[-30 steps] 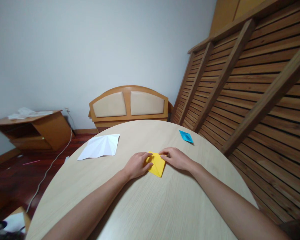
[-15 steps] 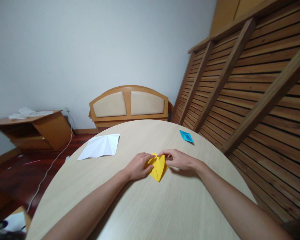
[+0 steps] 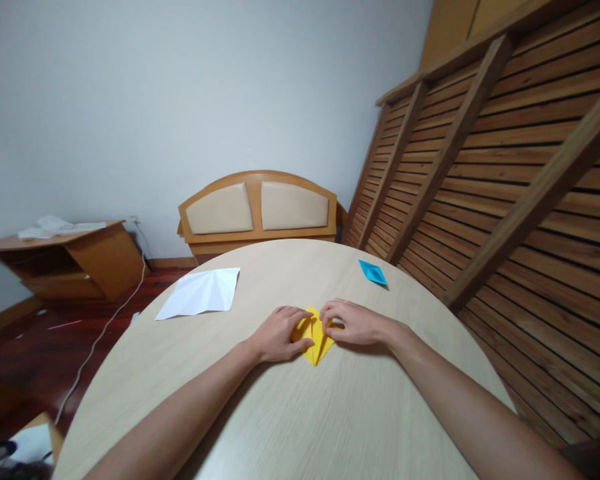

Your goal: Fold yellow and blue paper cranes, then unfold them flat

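Now yellow paper (image 3: 318, 341), folded narrow, pointed

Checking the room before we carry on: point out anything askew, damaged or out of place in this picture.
On the table nothing looks damaged or spilled: both hands press the yellow paper, the creased white sheet and blue folded piece lie flat. Oddities are behind: a headboard and slatted bed frame lean against the walls, and a cable trails across the floor.
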A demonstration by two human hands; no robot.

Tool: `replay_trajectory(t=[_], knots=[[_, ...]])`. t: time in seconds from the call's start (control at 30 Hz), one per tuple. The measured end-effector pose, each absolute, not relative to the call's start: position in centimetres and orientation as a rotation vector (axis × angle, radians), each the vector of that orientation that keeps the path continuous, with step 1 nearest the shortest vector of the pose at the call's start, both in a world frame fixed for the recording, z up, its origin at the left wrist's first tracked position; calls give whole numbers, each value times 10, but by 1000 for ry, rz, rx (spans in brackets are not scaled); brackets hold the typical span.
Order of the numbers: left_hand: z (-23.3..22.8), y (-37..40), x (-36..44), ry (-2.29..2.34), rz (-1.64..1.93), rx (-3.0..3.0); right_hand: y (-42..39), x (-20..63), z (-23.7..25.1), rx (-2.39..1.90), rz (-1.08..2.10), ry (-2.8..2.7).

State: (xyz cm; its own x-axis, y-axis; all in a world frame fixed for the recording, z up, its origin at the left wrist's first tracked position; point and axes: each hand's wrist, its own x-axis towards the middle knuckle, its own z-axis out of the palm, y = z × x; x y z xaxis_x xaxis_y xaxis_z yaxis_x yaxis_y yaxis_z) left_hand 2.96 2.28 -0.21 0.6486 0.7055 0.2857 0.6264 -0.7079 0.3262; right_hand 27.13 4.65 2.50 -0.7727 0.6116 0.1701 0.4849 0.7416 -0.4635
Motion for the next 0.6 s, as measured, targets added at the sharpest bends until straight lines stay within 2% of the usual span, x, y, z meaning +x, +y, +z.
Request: replay_trajectory(t=[0.23, 0.6], knots=[[-1, 21, 31, 1159, 639, 2571, 44, 264, 26, -925, 499, -2604], [0, 25, 25, 1095, 627, 2510, 44, 271, 26, -946, 552, -2611]])
